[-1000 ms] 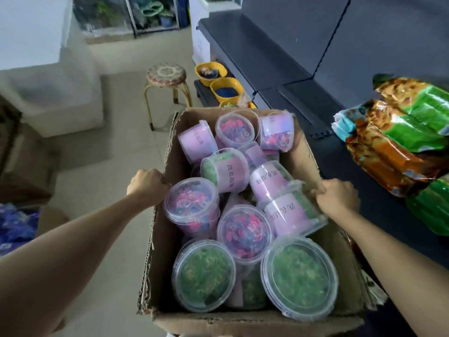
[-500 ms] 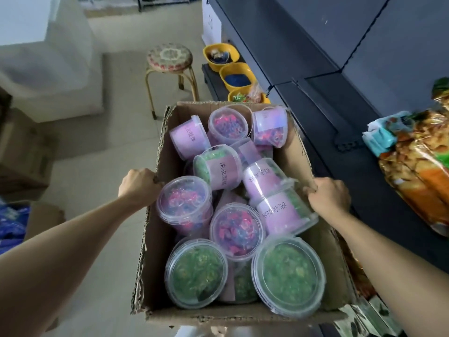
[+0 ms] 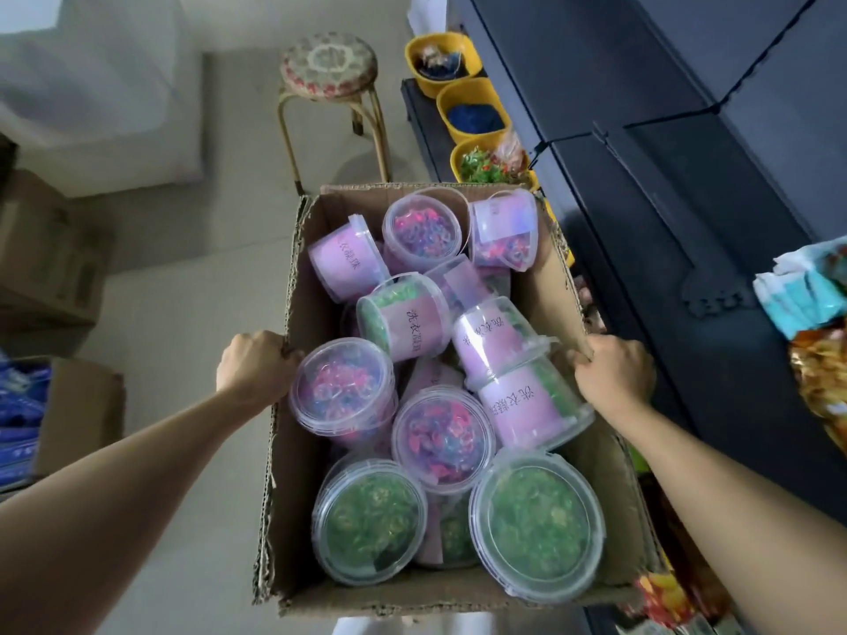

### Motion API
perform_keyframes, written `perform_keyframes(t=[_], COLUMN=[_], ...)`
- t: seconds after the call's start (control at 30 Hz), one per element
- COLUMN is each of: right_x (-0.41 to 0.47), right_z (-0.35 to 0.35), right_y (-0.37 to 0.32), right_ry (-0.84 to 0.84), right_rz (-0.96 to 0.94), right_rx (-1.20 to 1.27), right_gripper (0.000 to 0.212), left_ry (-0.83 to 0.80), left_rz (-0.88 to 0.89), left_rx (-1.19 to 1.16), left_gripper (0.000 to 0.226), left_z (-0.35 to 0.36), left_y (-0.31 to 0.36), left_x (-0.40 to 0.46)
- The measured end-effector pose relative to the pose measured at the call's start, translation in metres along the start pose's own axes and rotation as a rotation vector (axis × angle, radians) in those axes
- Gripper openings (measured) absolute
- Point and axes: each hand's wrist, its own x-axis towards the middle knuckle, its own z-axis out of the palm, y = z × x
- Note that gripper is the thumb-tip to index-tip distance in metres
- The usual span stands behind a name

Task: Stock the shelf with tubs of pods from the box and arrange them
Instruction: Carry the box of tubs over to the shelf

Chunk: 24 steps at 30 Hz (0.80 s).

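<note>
Currently left hand [image 3: 251,365] and right hand [image 3: 612,375] each clench a side wall of the box [image 3: 293,488], tubs [image 3: 343,392] piled loose inside, shelf [image 3: 715,249] at 2 o'clock; keep it level so none topple.

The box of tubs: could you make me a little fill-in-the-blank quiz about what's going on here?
1. Each hand, left hand and right hand, grips a side wall of the cardboard ____.
2. The two tubs nearest the person hold ____ pods.
3. Past the box, on the floor, stands a round ____ with metal legs.
4. Beside the shelf sit three ____ bowls.

Missing words: box; green; stool; yellow
</note>
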Motion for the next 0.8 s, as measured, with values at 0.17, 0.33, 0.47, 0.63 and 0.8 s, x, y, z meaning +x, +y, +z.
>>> perform_keyframes(t=[0.17, 0.33, 0.47, 0.63, 0.8], right_x=[0.032, 0.055, 0.070, 0.088, 0.100], right_z=[0.016, 0.048, 0.087, 0.164, 0.245], right_y=[0.005, 0.010, 0.009, 0.009, 0.013], right_ry=[-0.034, -0.072, -0.093, -0.123, -0.112], right_rz=[-0.042, -0.059, -0.069, -0.014, 0.057], right_rx=[-0.013, -0.017, -0.014, 0.045, 0.069], right_gripper=[0.024, 0.023, 0.023, 0.021, 0.020], left_ry=[-0.005, -0.016, -0.033, -0.057, -0.077], left_rz=[-0.062, -0.095, -0.109, -0.111, -0.101], left_rx=[-0.016, -0.016, -0.004, -0.005, 0.004], left_gripper=[0.025, 0.026, 0.028, 0.028, 0.028], left_z=[0.028, 0.064, 0.101, 0.156, 0.216], left_y=[0.012, 0.009, -0.002, -0.024, -0.045], left_x=[0.010, 0.024, 0.044, 0.080, 0.122])
